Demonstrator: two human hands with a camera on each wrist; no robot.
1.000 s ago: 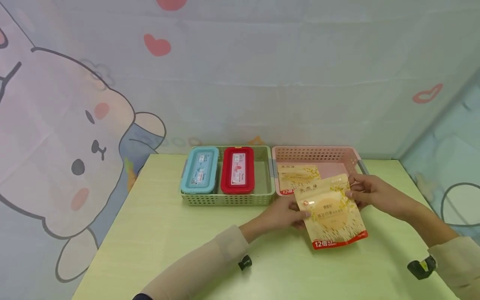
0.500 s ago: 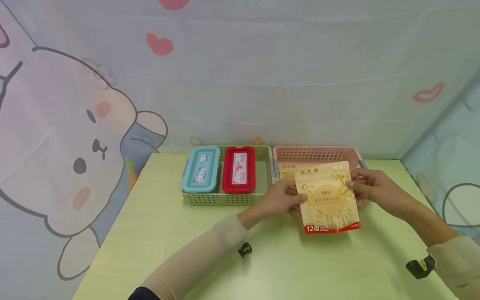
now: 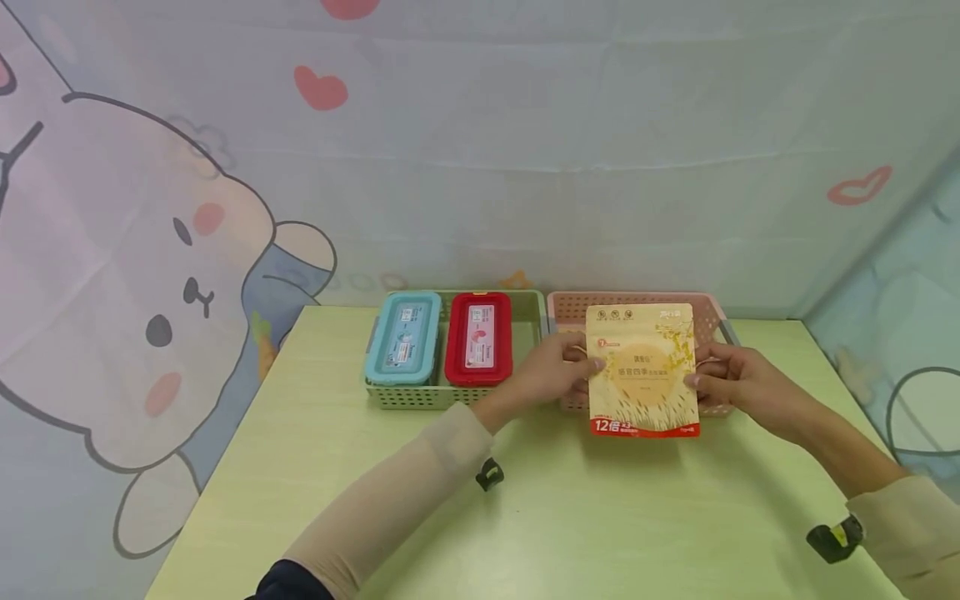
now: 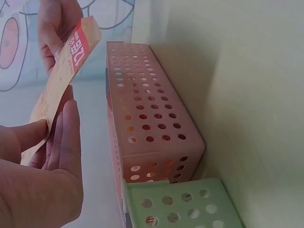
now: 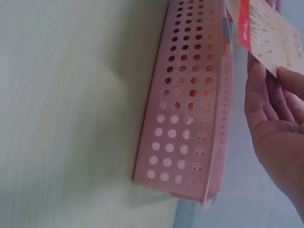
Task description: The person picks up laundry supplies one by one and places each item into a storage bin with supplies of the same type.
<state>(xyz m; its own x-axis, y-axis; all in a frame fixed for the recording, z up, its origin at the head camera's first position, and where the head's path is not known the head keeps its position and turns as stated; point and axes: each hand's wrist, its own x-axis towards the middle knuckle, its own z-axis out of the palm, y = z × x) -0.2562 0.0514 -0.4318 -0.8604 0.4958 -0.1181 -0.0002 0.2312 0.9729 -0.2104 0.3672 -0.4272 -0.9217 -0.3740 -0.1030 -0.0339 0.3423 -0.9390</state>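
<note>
A yellow pouch (image 3: 645, 375) with a red bottom band is held up between both hands, in front of and above the pink basket (image 3: 637, 297). My left hand (image 3: 551, 367) pinches its left edge, thumb on the printed front and fingers behind. The right hand (image 3: 738, 383) pinches the right edge the same way. In the left wrist view the pouch (image 4: 61, 71) stands clear of the pink basket (image 4: 147, 109). From the right wrist the pouch (image 5: 270, 38) also shows above the basket's rim. Most of the basket's inside is hidden behind the pouch.
Left of the pink basket stands a green basket (image 3: 457, 398). In it lie a light blue lidded box (image 3: 403, 340) and a red lidded box (image 3: 478, 340). Both baskets rest at the back of the pale green table (image 3: 570, 525), before a printed cloth (image 3: 525, 167).
The pouch has moved up and away from me, turning from tilted to nearly straight. Both hands moved with it and kept their hold. It now covers the pouches seen earlier in the pink basket.
</note>
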